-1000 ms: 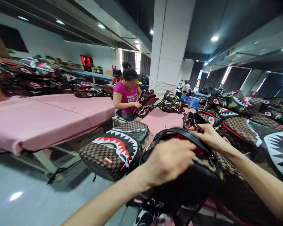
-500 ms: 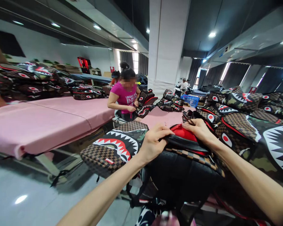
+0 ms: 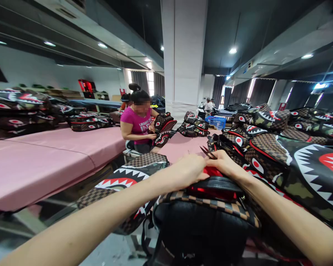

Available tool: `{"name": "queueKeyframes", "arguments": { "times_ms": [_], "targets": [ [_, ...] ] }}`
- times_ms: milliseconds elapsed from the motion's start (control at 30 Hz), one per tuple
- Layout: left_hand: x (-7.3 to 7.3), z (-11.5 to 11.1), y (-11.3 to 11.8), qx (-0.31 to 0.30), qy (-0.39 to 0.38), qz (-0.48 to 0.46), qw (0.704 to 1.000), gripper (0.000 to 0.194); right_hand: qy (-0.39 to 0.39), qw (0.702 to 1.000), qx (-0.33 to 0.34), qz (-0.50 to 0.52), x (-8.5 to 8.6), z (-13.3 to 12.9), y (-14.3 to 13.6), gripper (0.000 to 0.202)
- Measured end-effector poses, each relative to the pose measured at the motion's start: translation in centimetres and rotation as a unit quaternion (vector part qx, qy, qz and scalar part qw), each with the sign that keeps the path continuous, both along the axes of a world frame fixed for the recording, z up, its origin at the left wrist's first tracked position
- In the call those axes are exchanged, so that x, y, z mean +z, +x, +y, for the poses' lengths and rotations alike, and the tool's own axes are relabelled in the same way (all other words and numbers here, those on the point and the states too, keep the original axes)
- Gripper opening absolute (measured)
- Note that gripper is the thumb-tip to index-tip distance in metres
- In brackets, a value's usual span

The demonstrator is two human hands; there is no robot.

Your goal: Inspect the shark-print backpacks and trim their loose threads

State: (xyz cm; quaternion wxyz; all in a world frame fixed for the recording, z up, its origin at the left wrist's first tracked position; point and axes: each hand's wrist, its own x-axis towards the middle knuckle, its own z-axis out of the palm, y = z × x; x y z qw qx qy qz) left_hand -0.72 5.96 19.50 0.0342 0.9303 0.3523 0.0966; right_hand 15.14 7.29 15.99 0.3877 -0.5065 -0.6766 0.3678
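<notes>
the backpack (image 3: 202,229) sits open, nearest my remote view, seemingly to expose its red lining (image 3: 212,171). there my left hand (image 3: 190,170), its hold hidden, adjoins my right hand (image 3: 224,162), which clasps dark snips (image 3: 208,152), angled outward, probably to spare the lining.

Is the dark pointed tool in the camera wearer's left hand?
No, the dark pointed tool sticks out of the right hand.

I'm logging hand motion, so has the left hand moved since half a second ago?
Yes: judged against the white pillar, the left hand has shifted right, toward the right hand.
</notes>
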Motion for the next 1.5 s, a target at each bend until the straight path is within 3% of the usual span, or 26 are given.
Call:
{"name": "queueKeyframes", "arguments": {
  "times_ms": [100, 233, 367, 500, 667, 900, 1067, 1300, 1400, 1500],
  "targets": [
    [-0.8, -1.0, 1.0, 0.059, 0.040, 0.048, 0.996, 0.022, 0.013, 0.998, 0.010, -0.052, 0.7, -0.9, 1.1, 0.029],
    [-3.0, -1.1, 0.8, 0.133, 0.071, 0.019, 0.988, 0.025, 0.048, 0.990, 0.052, -0.121, 1.8, -2.6, 2.7, 0.023],
    [-4.6, -1.0, 0.6, 0.152, 0.083, -0.027, 0.985, 0.020, 0.065, 0.989, 0.016, -0.129, 1.5, -3.4, 3.1, 0.018],
    [-5.4, -1.2, 0.5, 0.112, 0.122, -0.115, 0.979, 0.018, 0.010, 0.999, -0.034, -0.034, 0.1, -2.9, 2.8, 0.028],
    [-5.9, -1.1, 0.3, 0.074, 0.196, -0.184, 0.960, 0.019, -0.009, 0.999, -0.031, 0.004, -0.2, -2.5, 2.8, 0.033],
    [-5.7, -0.3, 0.4, 0.015, 0.229, -0.256, 0.939, 0.015, -0.008, 0.999, -0.019, -0.027, 0.6, -2.7, 3.1, 0.036],
    [-5.8, -0.3, 0.3, -0.003, 0.260, -0.293, 0.920, 0.015, 0.044, 0.995, -0.017, -0.088, 0.8, -2.8, 3.3, 0.032],
    [-5.9, -0.5, 0.0, -0.044, 0.211, -0.285, 0.934, 0.016, 0.106, 0.984, -0.007, -0.145, 0.6, -2.4, 3.4, 0.029],
    [-5.9, -0.2, 0.1, -0.044, 0.196, -0.303, 0.932, 0.015, 0.202, 0.947, -0.074, -0.240, 0.6, -3.1, 3.9, 0.028],
    [-5.9, 0.0, 0.3, -0.041, 0.192, -0.317, 0.928, 0.017, 0.356, 0.845, -0.136, -0.376, 1.0, -4.5, 4.2, 0.031]
  ]
}}
